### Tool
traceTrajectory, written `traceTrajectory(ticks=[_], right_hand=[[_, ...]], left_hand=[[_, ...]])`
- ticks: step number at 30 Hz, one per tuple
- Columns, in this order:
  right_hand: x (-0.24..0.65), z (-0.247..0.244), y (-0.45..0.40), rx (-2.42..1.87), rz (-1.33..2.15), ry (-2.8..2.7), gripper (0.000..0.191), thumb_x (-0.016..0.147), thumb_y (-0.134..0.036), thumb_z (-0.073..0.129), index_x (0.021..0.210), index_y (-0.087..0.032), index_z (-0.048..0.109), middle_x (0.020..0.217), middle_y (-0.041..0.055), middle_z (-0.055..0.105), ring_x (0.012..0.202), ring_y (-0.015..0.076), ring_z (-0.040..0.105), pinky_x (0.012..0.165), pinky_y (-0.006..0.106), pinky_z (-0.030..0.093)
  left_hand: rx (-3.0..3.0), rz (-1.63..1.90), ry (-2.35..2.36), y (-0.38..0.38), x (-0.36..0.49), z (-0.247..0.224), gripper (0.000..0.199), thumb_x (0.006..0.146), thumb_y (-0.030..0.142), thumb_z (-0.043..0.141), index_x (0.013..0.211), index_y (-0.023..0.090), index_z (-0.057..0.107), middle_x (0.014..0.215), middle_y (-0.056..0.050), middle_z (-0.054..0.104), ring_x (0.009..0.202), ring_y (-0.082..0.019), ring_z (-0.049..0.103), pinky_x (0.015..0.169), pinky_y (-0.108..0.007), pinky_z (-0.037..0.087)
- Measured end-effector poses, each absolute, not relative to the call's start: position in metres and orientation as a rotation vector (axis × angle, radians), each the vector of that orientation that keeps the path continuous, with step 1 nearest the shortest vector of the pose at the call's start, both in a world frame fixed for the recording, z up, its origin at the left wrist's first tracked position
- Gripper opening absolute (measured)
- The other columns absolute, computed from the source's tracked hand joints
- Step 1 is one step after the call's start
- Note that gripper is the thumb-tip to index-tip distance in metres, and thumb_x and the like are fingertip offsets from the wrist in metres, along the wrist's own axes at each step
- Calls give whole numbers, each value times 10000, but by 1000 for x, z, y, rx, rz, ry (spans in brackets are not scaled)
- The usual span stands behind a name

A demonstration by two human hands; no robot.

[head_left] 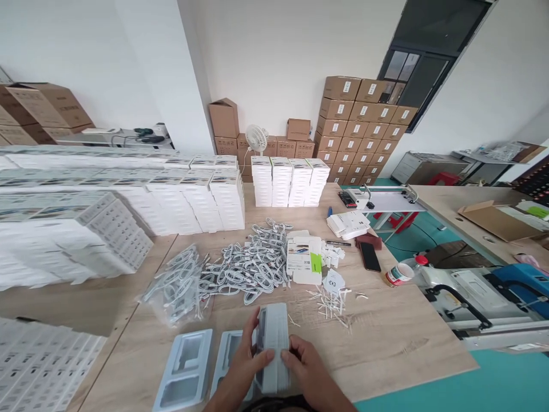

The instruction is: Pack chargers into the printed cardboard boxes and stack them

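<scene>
A pale, narrow stack of trays stands near the table's front edge, between my two hands. My left hand grips its left side, the thumb on the near face and the fingers along the side. My right hand holds the right side with bent fingers, its thumb against the near face. Just left of the stack, a light blue-grey tray lies partly behind my left hand. Another such tray, with moulded hollows, lies further left. Beyond the stack is a heap of coiled grey cables.
Bagged cables lie left of the heap. Right of it are a flattened printed box, short white strips, a phone and a jar. White box stacks fill the left and back.
</scene>
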State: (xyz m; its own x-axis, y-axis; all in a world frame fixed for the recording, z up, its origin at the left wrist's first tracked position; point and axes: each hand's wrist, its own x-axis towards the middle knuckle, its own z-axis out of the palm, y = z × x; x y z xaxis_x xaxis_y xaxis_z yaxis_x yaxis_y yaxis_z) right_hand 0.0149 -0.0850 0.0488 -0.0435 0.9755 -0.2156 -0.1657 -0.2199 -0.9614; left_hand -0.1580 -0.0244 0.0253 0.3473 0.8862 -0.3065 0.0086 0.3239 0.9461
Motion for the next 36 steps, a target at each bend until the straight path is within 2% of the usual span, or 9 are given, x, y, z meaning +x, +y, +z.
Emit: traceTrajectory(ticks=[3, 8, 12, 17, 21, 25, 29, 32, 36], right_hand=[[41, 42, -87, -1285, 1360, -947, 370, 802, -529, 651, 843, -164, 703, 783, 45, 695, 778, 229, 597, 742, 345, 452], [86, 35, -90, -1397, 1247, -870, 468, 738, -625, 677, 806, -162, 695, 757, 52, 677, 758, 230, 574, 744, 350, 438], [91, 31, -94, -1427, 1258, -863, 456, 722, -626, 687, 739, -170, 671, 691, 29, 639, 714, 212, 553, 700, 329, 427], [75, 28, -101, -1383, 1311, -879, 379, 781, -537, 663, 780, -158, 690, 715, 28, 653, 697, 193, 548, 675, 310, 414], [61, 38, -99, -1262, 1423, -889, 318, 791, -469, 679, 805, -153, 707, 756, 32, 685, 712, 187, 569, 688, 304, 424], [52, 44, -95, -1215, 1475, -823, 313, 709, -454, 767, 700, -152, 682, 682, 11, 666, 655, 161, 549, 653, 283, 411], [57, 31, -96, -1200, 1458, -658, 418, 689, -558, 768, 670, -157, 651, 630, -4, 626, 601, 138, 507, 599, 266, 387], [67, 13, -100, -1199, 1467, -501, 465, 696, -630, 730, 752, -172, 669, 690, 5, 642, 652, 153, 539, 653, 287, 436], [79, -14, -104, -1341, 1592, -534, 538, 638, -708, 685, 740, -181, 649, 692, 25, 629, 658, 179, 578, 671, 337, 473]], left_hand=[[1048, 782, 1033, -24, -152, 19, 1008, 679, 536, 731, 1537, 248, 285, 1562, -108, 378, 1381, -352, 418, 1095, -417, 411], [1406, 544, 1373, -29, -141, -17, 851, 663, 407, 685, 1435, 143, 442, 1569, -170, 336, 1477, -336, 244, 1199, -427, 217], [1521, 279, 1568, -31, -139, -40, 884, 591, 285, 694, 1419, 120, 431, 1585, -254, 253, 1476, -421, 193, 1169, -552, 185], [1635, 519, 1555, -29, -136, -26, 751, 772, 434, 623, 1439, 171, 398, 1614, -190, 195, 1505, -347, 130, 1200, -514, 123], [1361, 620, 1125, -30, -119, 6, 997, 711, 572, 720, 1524, 212, 269, 1592, -164, 270, 1488, -350, 189, 1164, -492, 263], [964, 570, 854, -38, -105, 27, 1202, 552, 492, 879, 1549, 266, 246, 1491, -165, 453, 1330, -406, 448, 1067, -482, 391], [706, 695, 911, -39, -110, 36, 1081, 542, 372, 886, 1495, 278, 383, 1366, -150, 582, 1176, -379, 584, 954, -439, 474], [578, 778, 1034, -32, -122, 43, 940, 578, 312, 843, 1437, 263, 465, 1075, -87, 721, 895, -278, 689, 793, -356, 529], [501, 863, 1123, -25, -134, 49, 814, 603, 311, 821, 1360, 243, 532, 805, -2, 723, 627, -189, 659, 594, -277, 511]])
